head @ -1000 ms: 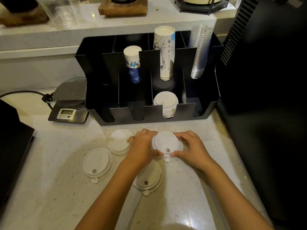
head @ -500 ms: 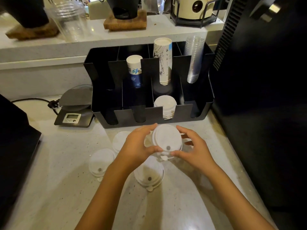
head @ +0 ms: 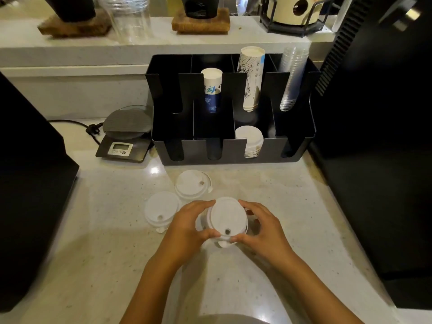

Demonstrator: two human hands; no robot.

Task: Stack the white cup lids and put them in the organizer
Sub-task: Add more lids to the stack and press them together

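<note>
- Both hands meet over the pale stone counter (head: 98,230); the left hand (head: 187,228) and the right hand (head: 264,228) clasp a small stack of white lids (head: 226,218) from either side, thumbs pressed at its near edge and fingers curled round the far rim
- How many lids the held stack has cannot be told, as the top one covers the rest; another lid seems to lie just beneath it, though the hands hide most of it
- Two loose lids rest on the counter to the left; the nearer lid (head: 161,211) lies just beside the left hand; the farther lid (head: 192,184) sits between the hands and the organizer
- The black organizer (head: 233,155) stands at the back of the counter; one front compartment, second from the right, already holds white lids (head: 249,139); paper cups (head: 211,90) and clear plastic cups (head: 292,78) stand in the rear slots
- A small digital scale (head: 124,139) sits just left of the organizer
</note>
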